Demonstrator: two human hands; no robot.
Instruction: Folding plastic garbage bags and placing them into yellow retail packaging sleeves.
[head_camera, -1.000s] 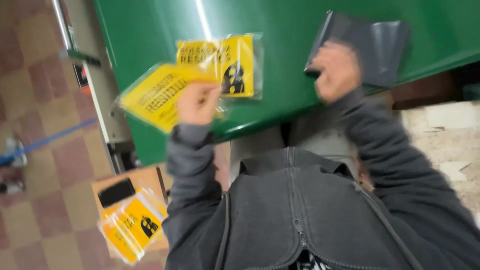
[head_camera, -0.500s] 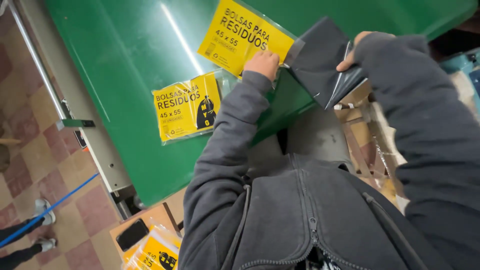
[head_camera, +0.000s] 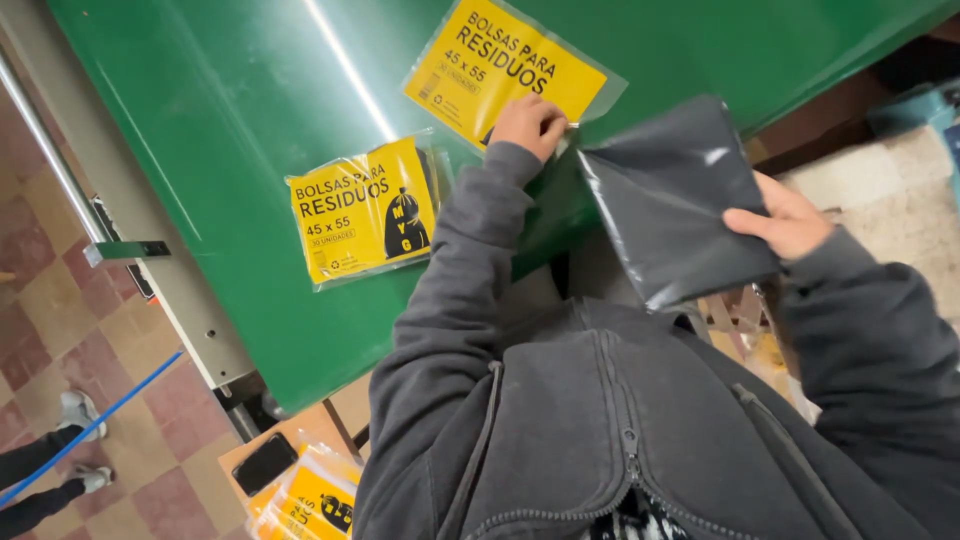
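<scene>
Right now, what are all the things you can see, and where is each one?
Flat yellow plastic packet: one, yellow and clear, top of table under left hand.
Filled yellow packet: one, yellow with black drawing, middle of table.
Folded black plastic bags: one stack, dark grey, at table's edge.
Shiny green table: one, green.
Yellow packets: a pile, on a low brown surface below the table.
Bystander's shoes: two, grey, tiled floor.
Left hand: pinching flat packet's edge.
Right hand: gripping bags.
</scene>
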